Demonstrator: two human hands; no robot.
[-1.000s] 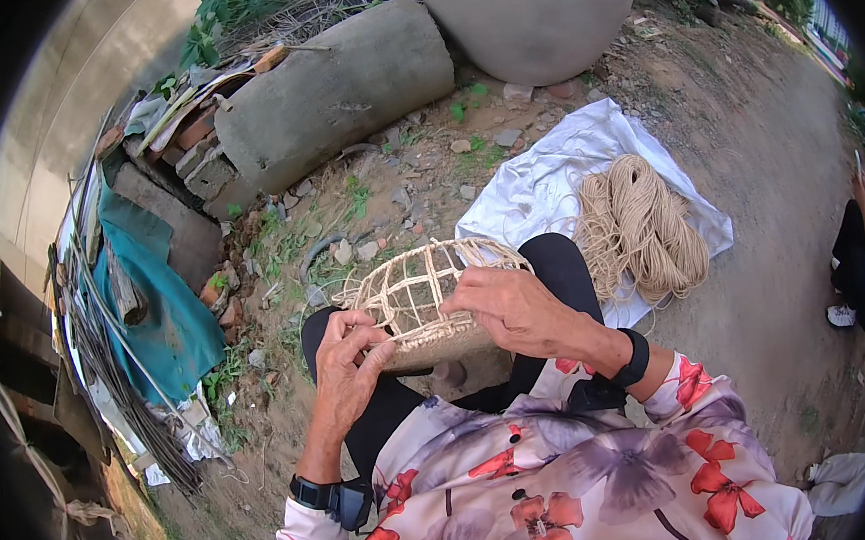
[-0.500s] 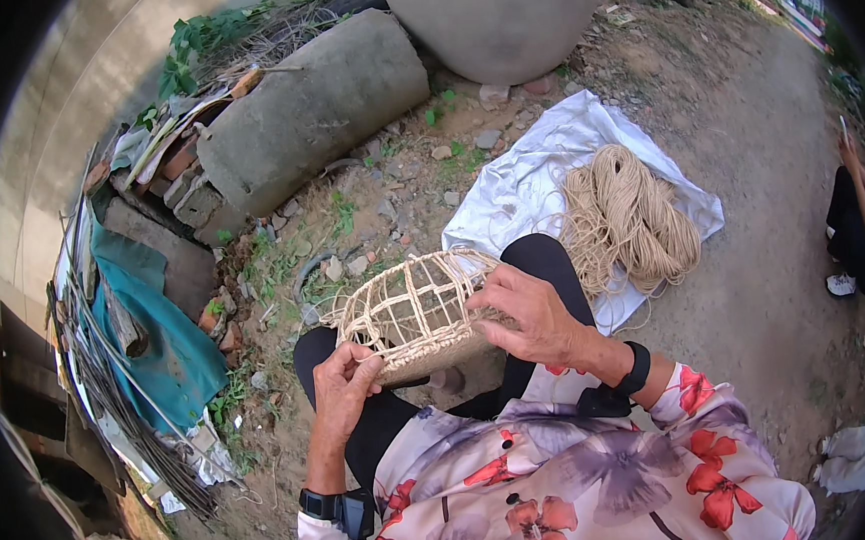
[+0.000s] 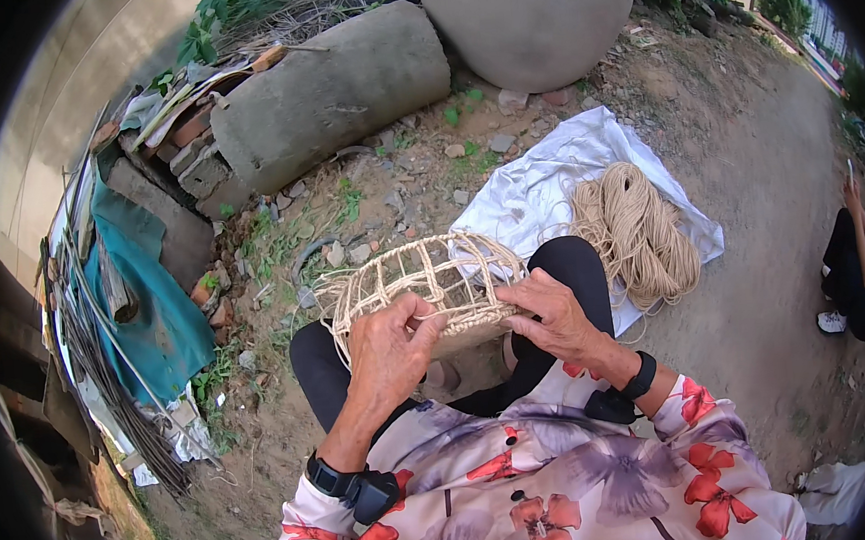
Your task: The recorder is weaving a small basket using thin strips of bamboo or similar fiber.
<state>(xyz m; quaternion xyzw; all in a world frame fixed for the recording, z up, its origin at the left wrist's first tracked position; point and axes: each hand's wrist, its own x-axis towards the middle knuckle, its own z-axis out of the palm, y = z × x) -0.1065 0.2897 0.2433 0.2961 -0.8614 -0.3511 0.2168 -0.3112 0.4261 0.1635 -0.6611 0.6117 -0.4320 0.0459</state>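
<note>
A half-open woven basket (image 3: pixel 423 274) of pale twisted cord rests over my lap, its upper part an open grid and its near side a dense weave. My left hand (image 3: pixel 389 341) is closed at the near edge, thumb and forefinger pinched on the cord there. At the right end, my right hand (image 3: pixel 553 320) grips the basket's rim with the thumb on the near side and the fingers over the top. Loose cord ends stick out at the basket's left end. Part of the woven side is hidden behind my left hand.
Right of my knee, a thick hank of beige cord (image 3: pixel 636 236) lies on a white plastic sheet (image 3: pixel 536 177). A concrete cylinder (image 3: pixel 335 96), a round slab (image 3: pixel 531 22) and a teal cloth (image 3: pixel 149 300) lie beyond and left. A person (image 3: pixel 858 260) sits at the far right.
My left hand has moved right along the near edge, from the basket's left corner toward its middle. The basket and my right hand have shifted slightly right, and the view has turned a little.
</note>
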